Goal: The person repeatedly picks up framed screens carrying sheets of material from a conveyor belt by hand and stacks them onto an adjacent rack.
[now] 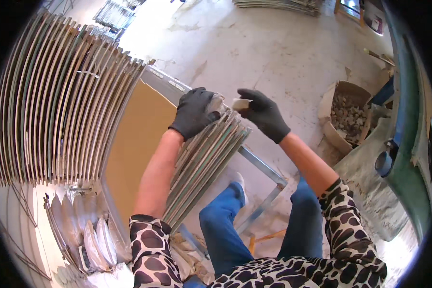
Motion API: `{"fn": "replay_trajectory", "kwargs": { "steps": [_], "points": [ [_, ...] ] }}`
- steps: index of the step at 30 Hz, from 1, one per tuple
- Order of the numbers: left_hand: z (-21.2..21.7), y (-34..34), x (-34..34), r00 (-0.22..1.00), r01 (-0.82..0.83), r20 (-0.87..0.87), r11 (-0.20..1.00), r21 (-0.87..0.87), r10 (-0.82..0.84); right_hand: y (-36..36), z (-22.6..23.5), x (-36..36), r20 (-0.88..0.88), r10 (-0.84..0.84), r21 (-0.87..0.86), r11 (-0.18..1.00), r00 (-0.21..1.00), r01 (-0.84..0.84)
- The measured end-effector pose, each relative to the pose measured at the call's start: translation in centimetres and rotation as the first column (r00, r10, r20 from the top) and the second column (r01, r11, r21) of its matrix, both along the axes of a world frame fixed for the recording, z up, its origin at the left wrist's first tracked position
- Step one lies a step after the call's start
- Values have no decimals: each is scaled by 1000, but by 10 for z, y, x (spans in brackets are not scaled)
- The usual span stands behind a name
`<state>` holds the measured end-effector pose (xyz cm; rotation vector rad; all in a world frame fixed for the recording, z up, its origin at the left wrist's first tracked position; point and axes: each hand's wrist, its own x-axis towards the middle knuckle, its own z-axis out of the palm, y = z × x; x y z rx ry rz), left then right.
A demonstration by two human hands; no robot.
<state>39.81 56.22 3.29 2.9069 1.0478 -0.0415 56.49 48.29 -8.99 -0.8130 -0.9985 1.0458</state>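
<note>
My left hand (192, 114), in a dark glove, is curled at the far end of a stack of long thin sheets (209, 153), greenish and brown along their edges. Its thumb and fingers close round a crumpled greyish piece (217, 102) at the sheets' end; whether that piece is attached to them I cannot tell. My right hand (264, 114), gloved alike, is just to the right, pinching a small pale beige piece (240, 103) between thumb and fingers. The sheets lean on edge on a metal frame (264, 165) in front of my legs.
A long row of curved panes (62, 101) stands on edge at the left, beside a brown board (137, 132). To the right are a cardboard box (327, 108) of small scraps and a large curved green panel (408, 168). Wrapped panels (98, 240) stand at lower left.
</note>
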Motion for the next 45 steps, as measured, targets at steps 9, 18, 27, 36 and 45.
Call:
{"fn": "replay_trajectory", "kwargs": {
  "steps": [9,18,27,36,45],
  "points": [
    [9,9,-9,989,73,134,995,-69,-63,38,15,-49,346,-139,157,984,928,89],
    [12,-6,-45,963,52,252,982,180,-97,-19,3,-33,169,-103,-74,990,980,117],
    [-4,-190,-81,774,-90,620,992,-87,125,-364,5,129,931,-284,93,792,229,603],
    [-48,-349,-38,776,160,630,954,-255,38,-631,38,264,850,354,58,673,-390,737],
    [-56,-391,-33,666,276,698,783,-557,263,-659,17,238,852,435,-106,687,-290,719]
  ]
}}
